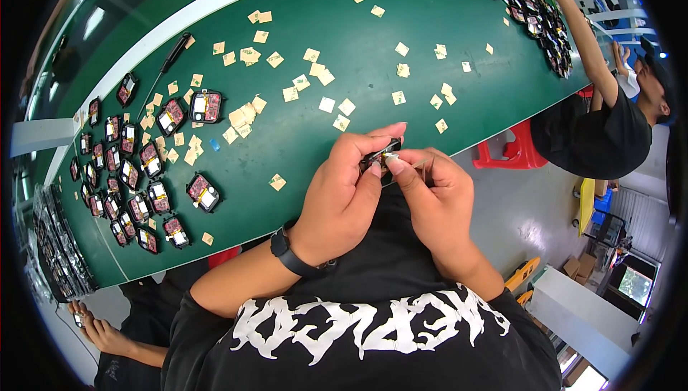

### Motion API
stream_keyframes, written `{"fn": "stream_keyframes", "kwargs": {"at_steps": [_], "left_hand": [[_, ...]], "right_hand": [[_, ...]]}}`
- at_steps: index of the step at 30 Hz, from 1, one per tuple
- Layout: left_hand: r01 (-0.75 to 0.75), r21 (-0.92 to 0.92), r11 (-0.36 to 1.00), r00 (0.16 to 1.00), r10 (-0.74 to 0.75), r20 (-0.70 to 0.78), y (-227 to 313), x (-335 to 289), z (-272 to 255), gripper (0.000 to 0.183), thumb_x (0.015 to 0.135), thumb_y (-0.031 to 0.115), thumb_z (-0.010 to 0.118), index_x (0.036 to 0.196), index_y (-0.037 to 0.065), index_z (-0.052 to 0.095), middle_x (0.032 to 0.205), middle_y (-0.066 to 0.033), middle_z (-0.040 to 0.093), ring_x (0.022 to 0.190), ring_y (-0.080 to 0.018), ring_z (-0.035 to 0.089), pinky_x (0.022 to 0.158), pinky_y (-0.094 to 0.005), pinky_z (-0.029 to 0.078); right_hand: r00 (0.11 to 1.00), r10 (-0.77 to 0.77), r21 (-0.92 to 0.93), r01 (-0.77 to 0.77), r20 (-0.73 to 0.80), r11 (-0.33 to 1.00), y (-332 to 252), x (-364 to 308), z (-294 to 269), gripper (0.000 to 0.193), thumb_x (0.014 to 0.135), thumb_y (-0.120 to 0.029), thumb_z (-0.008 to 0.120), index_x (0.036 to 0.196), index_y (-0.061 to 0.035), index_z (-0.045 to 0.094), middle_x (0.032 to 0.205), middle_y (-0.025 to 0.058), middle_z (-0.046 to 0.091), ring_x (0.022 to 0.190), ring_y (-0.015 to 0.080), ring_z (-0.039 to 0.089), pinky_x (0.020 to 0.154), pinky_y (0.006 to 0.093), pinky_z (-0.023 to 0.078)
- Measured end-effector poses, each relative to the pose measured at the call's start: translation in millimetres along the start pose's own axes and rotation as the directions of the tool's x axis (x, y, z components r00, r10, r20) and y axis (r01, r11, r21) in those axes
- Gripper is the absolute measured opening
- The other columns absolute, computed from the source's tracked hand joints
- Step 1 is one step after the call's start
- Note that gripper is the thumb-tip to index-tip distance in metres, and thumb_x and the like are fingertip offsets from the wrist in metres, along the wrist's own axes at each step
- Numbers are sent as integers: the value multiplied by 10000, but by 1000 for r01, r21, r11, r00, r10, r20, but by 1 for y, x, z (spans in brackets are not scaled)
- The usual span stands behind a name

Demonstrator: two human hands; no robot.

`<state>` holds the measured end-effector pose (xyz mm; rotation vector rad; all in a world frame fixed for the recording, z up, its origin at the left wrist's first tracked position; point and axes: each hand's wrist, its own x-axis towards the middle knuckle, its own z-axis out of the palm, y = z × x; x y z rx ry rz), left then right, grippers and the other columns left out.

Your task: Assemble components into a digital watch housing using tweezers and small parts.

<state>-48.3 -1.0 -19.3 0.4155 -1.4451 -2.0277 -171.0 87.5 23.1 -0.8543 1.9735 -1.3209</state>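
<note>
Close to my body, at the table's near edge, my left hand (pixel 344 194) is closed round a small black electronic device (pixel 372 156), thumb on its near side. My right hand (pixel 436 194) meets it from the other side, thumb and forefinger pinched together at the device's edge. A yellowish bit shows between the fingertips; what the right fingers pinch is too small and covered to name. Most of the device is hidden by my fingers. Just left of my left hand, one square paper piece (pixel 277 182) lies on the green table (pixel 287 133).
Several open black devices (pixel 158 194) with red boards crowd the table's left. Beige paper squares (pixel 247 113) are scattered across it. A screwdriver (pixel 174 53) lies far left, bagged parts (pixel 61 248) near left. More devices (pixel 541 25) are piled far right, by a co-worker's arm (pixel 584 40). A red stool (pixel 512 149) stands right.
</note>
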Motion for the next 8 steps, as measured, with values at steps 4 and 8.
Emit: {"fn": "stream_keyframes", "kwargs": {"at_steps": [4,8], "left_hand": [[9,-4,1000,1000,-9,-7,0,0,0,280,1015,-84,352,1275,0,408,1487,-261,432,1364,-308,483,1127,-425,417],[33,-60,998,999,-33,8,2,0,-1,272,1016,-72,370,1273,7,405,1499,-265,418,1368,-310,480,1134,-426,408]], "right_hand": [[1000,-10,35,10,-10,999,0,2,3,120,922,-70,724,992,26,738,798,37,653,660,67,521,582,231,416],[995,12,85,-21,101,996,12,8,-6,131,946,-79,697,1034,5,745,824,41,669,732,76,593,645,225,466]]}}
